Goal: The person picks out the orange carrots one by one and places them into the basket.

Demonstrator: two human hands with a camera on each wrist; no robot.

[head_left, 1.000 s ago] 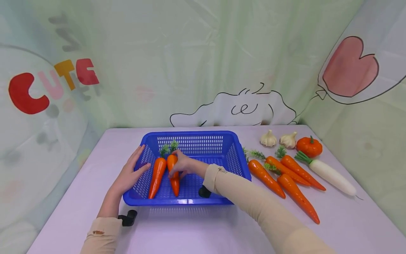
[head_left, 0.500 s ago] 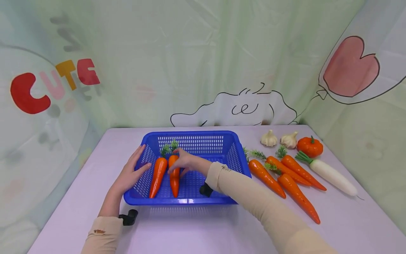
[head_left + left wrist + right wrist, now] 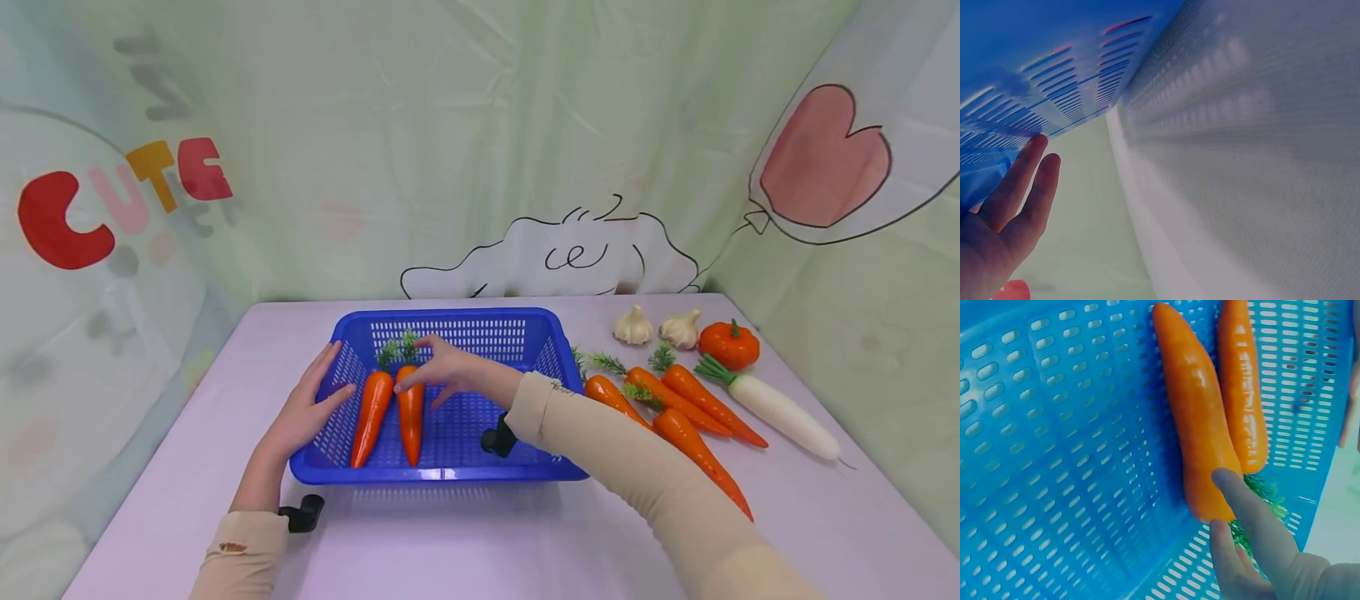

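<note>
A blue plastic basket (image 3: 480, 313) with slotted walls stands on the table. Side by side near its left end lie an orange carrot (image 3: 371, 417) and a second carrot (image 3: 411, 421), their green tops toward the back wall. My right hand (image 3: 459, 372) is over the second carrot, fingers spread and thumb apart, holding nothing. In the right wrist view its fingertips (image 3: 1227, 478) overlap the thick end of that carrot. My left hand (image 3: 296, 421) rests along the basket's left side, its fingers (image 3: 1038, 206) straight outside the wall and the thumb at the rim.
Right of the basket lie several more carrots (image 3: 697, 454), a white radish (image 3: 787, 417), a small orange pumpkin (image 3: 730, 345) and two garlic bulbs (image 3: 633, 326). A printed curtain (image 3: 480, 167) rises behind the table. Black wrist mounts (image 3: 303, 513) sit at both wrists.
My right hand has let go of the second carrot and shifted right, its fingers spreading. That carrot now lies straighter beside the first. My left hand has stayed at the basket's side.
</note>
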